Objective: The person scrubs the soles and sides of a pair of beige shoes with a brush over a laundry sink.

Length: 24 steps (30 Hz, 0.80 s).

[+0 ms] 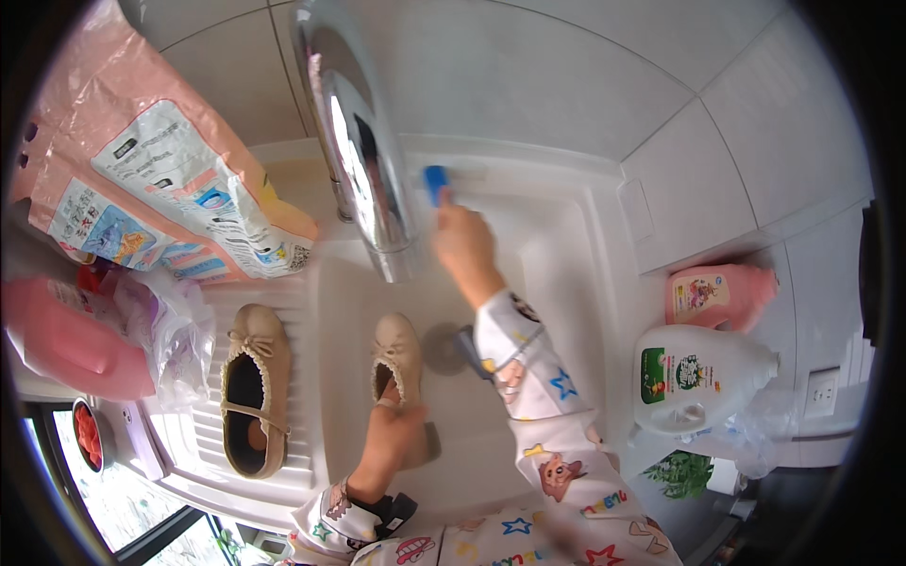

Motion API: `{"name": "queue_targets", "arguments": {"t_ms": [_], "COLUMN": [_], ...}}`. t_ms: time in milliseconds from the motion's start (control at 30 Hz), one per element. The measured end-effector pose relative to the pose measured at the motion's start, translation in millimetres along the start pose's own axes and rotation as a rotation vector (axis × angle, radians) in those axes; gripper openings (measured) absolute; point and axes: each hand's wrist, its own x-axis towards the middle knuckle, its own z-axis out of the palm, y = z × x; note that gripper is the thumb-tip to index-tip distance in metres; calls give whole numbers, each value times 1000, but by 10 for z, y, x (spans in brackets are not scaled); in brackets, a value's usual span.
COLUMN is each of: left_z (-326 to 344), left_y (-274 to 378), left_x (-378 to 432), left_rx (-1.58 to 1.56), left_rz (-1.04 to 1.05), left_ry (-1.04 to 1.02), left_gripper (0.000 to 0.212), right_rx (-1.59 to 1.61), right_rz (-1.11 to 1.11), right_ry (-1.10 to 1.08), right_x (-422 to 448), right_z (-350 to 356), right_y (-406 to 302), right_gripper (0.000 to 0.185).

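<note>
My left hand [396, 431] grips a beige Mary Jane shoe [397, 336] low in the white sink basin [559, 297], with fingers inside its frilled opening. A small bow sits on its toe, and my hand covers much of its rear. Up near the back rim of the sink, my right hand [463, 237] holds a small blue object [434, 182]; motion blur hides whether it is a brush. Between the hands, a chrome faucet [375, 177] arches over the basin. The matching beige shoe [258, 389] rests on the ribbed washboard [301, 424] to the left.
At left stand a large pink detergent bag [163, 163], a pink bottle [78, 339], crumpled clear plastic [177, 339] and a phone [141, 439]. A white jug [701, 378] and another pink bottle [722, 293] are at right. A drain [446, 348] lies in the basin floor.
</note>
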Motion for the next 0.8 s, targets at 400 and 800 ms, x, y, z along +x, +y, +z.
{"name": "queue_targets", "arguments": {"t_ms": [400, 800], "left_z": [-90, -81], "left_y": [-28, -38], "left_x": [-6, -7], "left_rx": [-16, -55], "left_rz": [7, -43], "left_ry": [55, -18], "left_gripper": [57, 58], "right_rx": [-98, -120], "right_rz": [205, -25], "right_ry": [253, 275], "right_x": [102, -157], "right_z": [-438, 230], "right_y": [1580, 828], "right_gripper": [20, 47]}}
